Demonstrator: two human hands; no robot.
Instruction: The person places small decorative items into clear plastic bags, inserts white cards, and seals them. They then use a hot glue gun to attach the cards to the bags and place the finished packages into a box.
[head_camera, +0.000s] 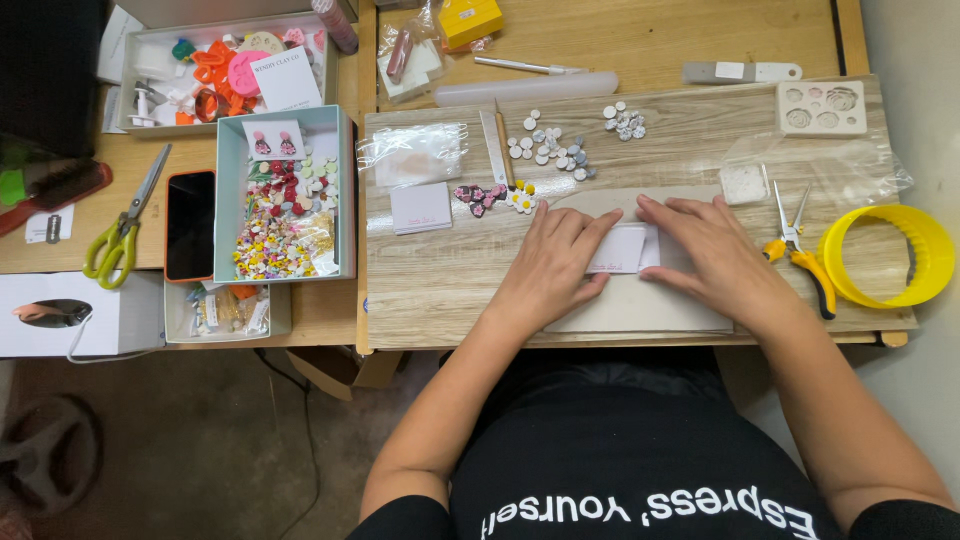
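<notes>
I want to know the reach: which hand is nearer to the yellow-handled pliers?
Right. The right hand rests on the small white card, just beside the yellow-handled pliers. The left hand lies on the card's far side, farther away.

The person wears a black short-sleeved shirt (640, 450) with a line of white printed lettering across the chest, seen upside down from above. Both forearms are bare from the sleeve hems down. Neither of the hands shows a ring, watch or glove.
</notes>
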